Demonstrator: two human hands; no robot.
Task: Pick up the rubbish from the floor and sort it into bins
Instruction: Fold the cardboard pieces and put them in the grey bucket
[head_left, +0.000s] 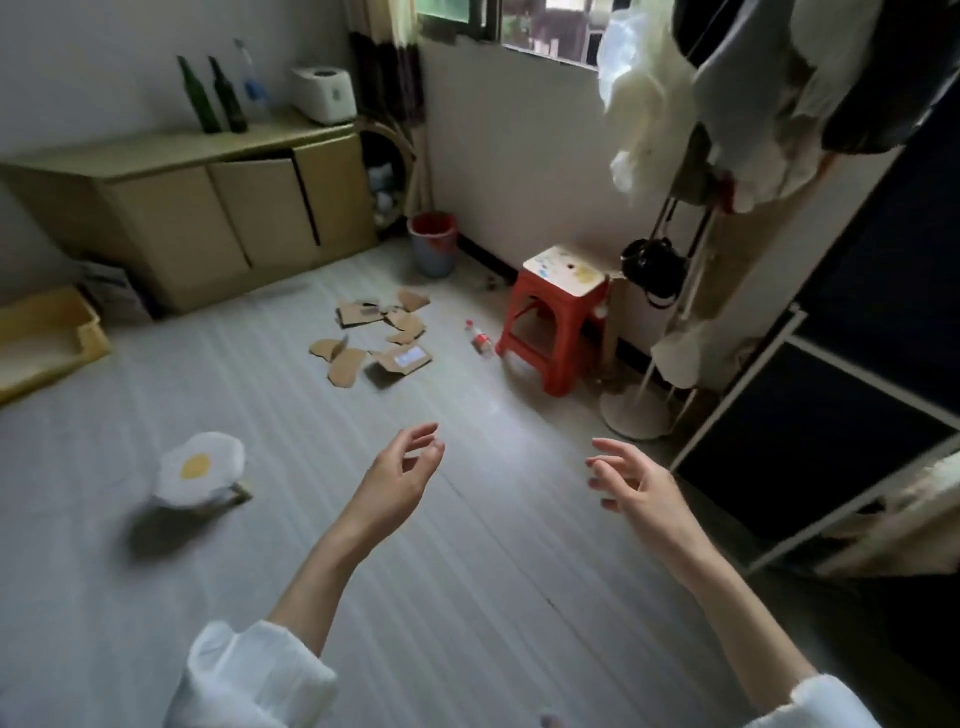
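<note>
Several torn brown cardboard pieces (375, 335) lie scattered on the grey floor ahead of me. A small plastic bottle with a red label (480, 339) lies on its side to their right, beside the red stool. A blue bin with a red liner (433, 244) stands by the far wall. A yellow box (44, 340) sits on the floor at the left. My left hand (402, 475) and my right hand (631, 480) hang in front of me above the floor, fingers relaxed, holding nothing, well short of the rubbish.
A red plastic stool (556, 325) stands by the right wall next to a coat stand (670, 332) hung with clothes. A small egg-patterned stool (200, 470) is at my left. A low cabinet (218, 208) carries bottles and a white appliance. A dark shelf frame (810, 426) lines the right.
</note>
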